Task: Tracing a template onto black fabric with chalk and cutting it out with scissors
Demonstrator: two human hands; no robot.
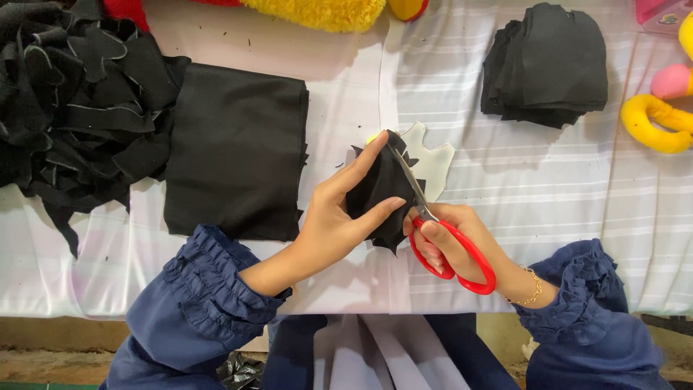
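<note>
Black fabric piece (375, 191), red-handled scissors (440, 238), white striped tablecloth (534, 188) (faint grey lines), yellow ring toy (653, 126)

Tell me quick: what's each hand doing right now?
Left hand: closed on a black fabric piece, pinched between thumb and fingers.
Right hand: closed in the handles of red scissors, blades at the fabric.

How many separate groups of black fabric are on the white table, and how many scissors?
Black fabric groups: 4
- tangled heap of black fabric scraps
- folded black cloth
- stack of cut black fabric pieces
- small black fabric piece in the left hand
Red-handled scissors in the right hand: 1
Total: 5
</note>
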